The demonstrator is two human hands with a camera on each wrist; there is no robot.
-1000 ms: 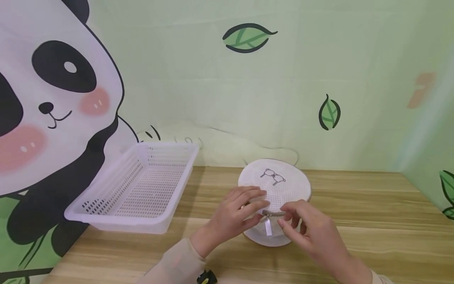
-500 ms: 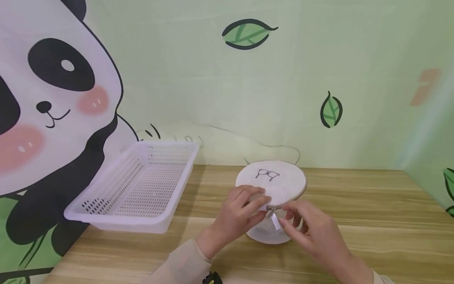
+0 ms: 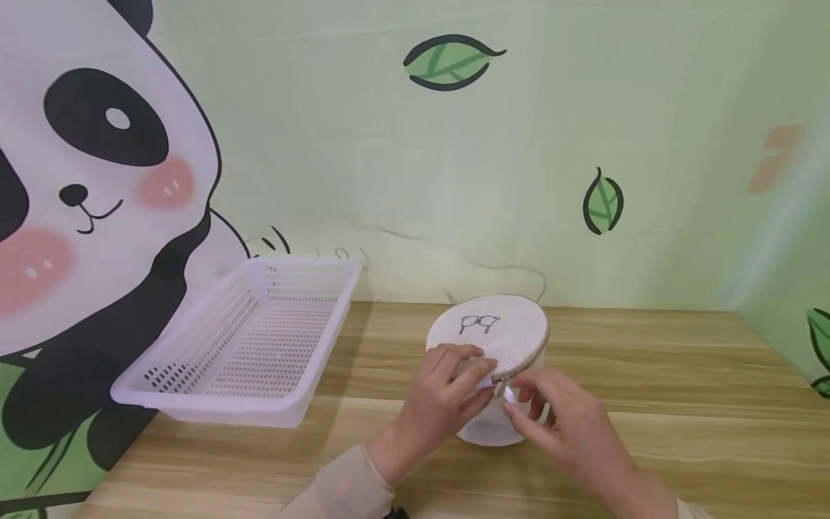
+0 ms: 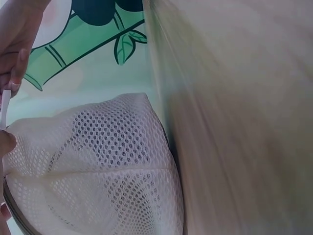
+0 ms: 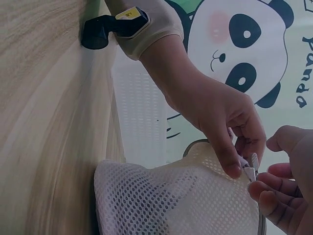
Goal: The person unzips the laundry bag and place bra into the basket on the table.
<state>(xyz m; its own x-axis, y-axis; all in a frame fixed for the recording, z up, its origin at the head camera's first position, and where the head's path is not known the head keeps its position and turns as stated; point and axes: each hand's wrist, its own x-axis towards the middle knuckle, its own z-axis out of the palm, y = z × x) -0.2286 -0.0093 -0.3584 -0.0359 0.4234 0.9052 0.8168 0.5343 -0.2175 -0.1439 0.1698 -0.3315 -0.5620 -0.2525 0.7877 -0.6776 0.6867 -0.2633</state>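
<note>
A round white mesh laundry bag [image 3: 489,331] with a glasses drawing on its lid stands on the table. A grey zipper runs along the lid's rim. My left hand [image 3: 447,386] pinches the bag's front edge beside the zipper slider. My right hand [image 3: 573,414] faces it from the other side, thumb and index finger at a small white tag [image 3: 510,393] by the slider. In the right wrist view, both hands' fingertips meet at the tag [image 5: 250,172]. The left wrist view shows the mesh side of the bag [image 4: 112,147] and a white strip [image 4: 5,105] between the hands.
A white perforated plastic basket [image 3: 298,412] stands to the left on the wooden table [image 3: 648,382]. Behind is a green backdrop [image 3: 363,144] with a panda and leaves. A black camera mount [image 5: 98,32] sits at the left sleeve.
The bag has turned and shifted slightly left, its glasses drawing now more level. The tag has come closer to the right hand's fingers. Both hands stay near the zipper.
</note>
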